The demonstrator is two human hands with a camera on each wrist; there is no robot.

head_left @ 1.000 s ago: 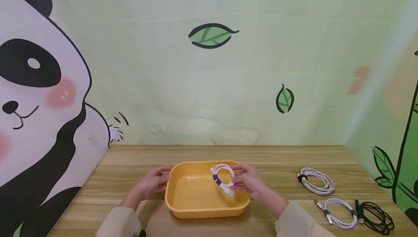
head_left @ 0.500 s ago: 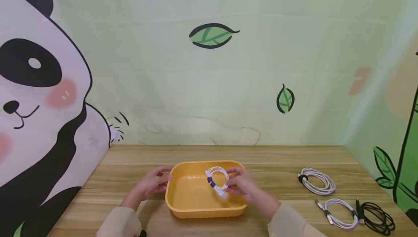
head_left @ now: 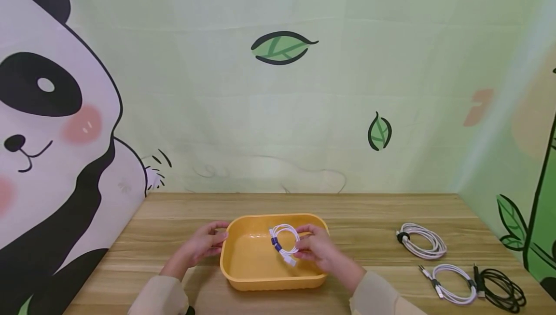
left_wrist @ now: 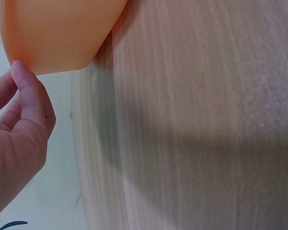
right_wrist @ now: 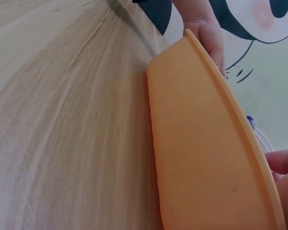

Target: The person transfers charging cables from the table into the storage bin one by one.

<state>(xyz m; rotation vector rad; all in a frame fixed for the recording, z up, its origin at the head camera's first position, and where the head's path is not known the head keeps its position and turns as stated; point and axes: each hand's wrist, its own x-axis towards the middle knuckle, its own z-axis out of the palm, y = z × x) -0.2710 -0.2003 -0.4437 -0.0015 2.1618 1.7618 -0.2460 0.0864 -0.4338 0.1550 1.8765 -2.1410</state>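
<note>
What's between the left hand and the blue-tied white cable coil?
The head view shows the left part of the yellow rectangular tray, bare inside there.

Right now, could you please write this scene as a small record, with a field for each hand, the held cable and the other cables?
left hand: touches the left end of the yellow rectangular plastic tray
right hand: pinches a coiled white cable with blue ties
held cable: over the tray's inside; contact with the bottom unclear
other cables: off-white coil, white coil, black coil, on the wood-grain table, right of the tray
</note>
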